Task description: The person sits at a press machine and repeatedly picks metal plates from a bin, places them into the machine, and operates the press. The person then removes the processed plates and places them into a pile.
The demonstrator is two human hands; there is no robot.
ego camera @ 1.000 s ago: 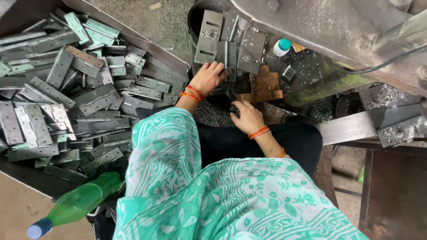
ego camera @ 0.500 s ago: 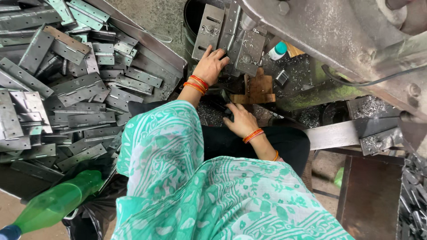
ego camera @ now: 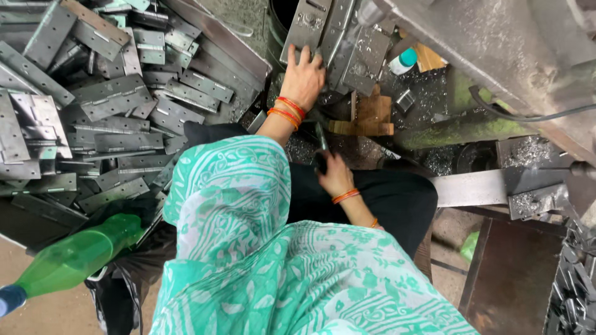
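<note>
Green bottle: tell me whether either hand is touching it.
No. The green bottle lies at lower left, while the left hand rests on metal plates far above.

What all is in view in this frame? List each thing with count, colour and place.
metal hinges: a large pile, too many to count, grey, in the tray at left
hinge plates: several, grey, leaning at top centre under the left hand
wooden block: one, brown, centre, right of the left hand
small bottle: one, white with teal cap, top centre-right
green bottle: one, green with blue cap, lying at lower left
machine frame: one, grey, upper right
metal shavings: scattered, silver, right
left hand: orange bangles, on the hinge plates
right hand: orange bangle, fingers around a dark tool in the lap
</note>
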